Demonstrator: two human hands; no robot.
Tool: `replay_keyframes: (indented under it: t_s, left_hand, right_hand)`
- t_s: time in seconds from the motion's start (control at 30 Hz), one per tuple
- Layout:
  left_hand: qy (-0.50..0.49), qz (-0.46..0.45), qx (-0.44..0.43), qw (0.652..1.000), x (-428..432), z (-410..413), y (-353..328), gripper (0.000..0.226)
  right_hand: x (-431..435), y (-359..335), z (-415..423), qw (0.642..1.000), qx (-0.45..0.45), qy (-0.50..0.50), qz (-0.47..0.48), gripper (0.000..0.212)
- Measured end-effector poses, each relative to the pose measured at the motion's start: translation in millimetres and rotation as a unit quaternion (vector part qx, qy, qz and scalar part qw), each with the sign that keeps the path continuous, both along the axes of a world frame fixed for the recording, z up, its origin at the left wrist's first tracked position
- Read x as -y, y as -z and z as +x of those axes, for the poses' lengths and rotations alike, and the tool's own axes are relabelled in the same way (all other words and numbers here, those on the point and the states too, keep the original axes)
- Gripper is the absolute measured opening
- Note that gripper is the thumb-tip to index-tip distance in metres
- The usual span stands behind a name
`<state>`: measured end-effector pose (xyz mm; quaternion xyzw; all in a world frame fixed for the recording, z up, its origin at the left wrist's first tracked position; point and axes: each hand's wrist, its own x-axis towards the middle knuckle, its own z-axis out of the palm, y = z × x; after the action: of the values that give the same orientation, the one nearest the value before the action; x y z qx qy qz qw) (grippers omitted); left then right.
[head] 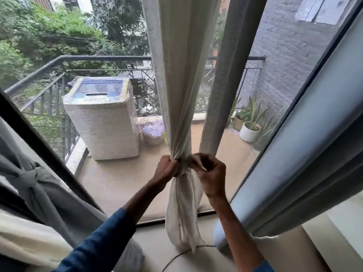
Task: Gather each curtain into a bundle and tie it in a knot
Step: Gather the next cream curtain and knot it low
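White curtain (176,75) gathered into a bundle at the middle of the window.
The left hand (166,169) is curled tight round its narrowed waist, and the right hand (211,177) pinches a fold of the same cloth just beside it. The tail hangs to the floor. At far left, a grey curtain (33,179) is already knotted.

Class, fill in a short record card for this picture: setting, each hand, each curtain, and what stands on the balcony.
setting: indoors, facing a glass balcony door
left hand: grips the gathered white curtain
right hand: pinches a fold of that curtain at the gather
left grey curtain: tied in a knot
right grey curtain: hangs untied
balcony: covered washing machine, potted plant
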<state>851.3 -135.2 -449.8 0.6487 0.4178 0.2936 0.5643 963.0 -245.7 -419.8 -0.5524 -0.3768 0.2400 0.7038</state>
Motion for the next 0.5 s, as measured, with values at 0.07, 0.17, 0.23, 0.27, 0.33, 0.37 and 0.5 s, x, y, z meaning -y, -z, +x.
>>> replay_keyframes:
  t_s: [0.07, 0.17, 0.23, 0.27, 0.33, 0.37, 0.5]
  left_hand:
    - [-0.005, 0.013, -0.005, 1.0, -1, -3, 5, 0.049]
    - [-0.007, 0.04, -0.021, 0.999, 2, -7, 4, 0.036]
    - [0.0, 0.06, -0.038, 0.997, 6, -8, -4, 0.025]
    - [0.013, 0.064, -0.044, 0.997, 8, -9, -8, 0.024]
    - [0.046, 0.077, -0.059, 0.994, 10, -10, -12, 0.024]
    - [0.056, 0.087, -0.065, 0.993, 11, -11, -14, 0.024]
    - [0.081, 0.135, -0.102, 0.982, 11, -17, -16, 0.017]
  right_hand:
    - [-2, 9, -6, 0.988, 0.151, -0.007, -0.007, 0.02]
    - [-3, 26, -4, 0.944, 0.33, -0.002, 0.004, 0.026]
    - [-5, 32, -2, 0.926, 0.377, 0.012, -0.009, 0.023]
    - [-6, 34, -1, 0.922, 0.386, 0.015, -0.027, 0.022]
    - [-4, 34, -1, 0.906, 0.416, 0.018, -0.077, 0.021]
    - [-3, 34, -1, 0.889, 0.443, 0.02, -0.112, 0.02]
    - [-3, 20, -3, 0.819, 0.514, -0.001, -0.254, 0.029]
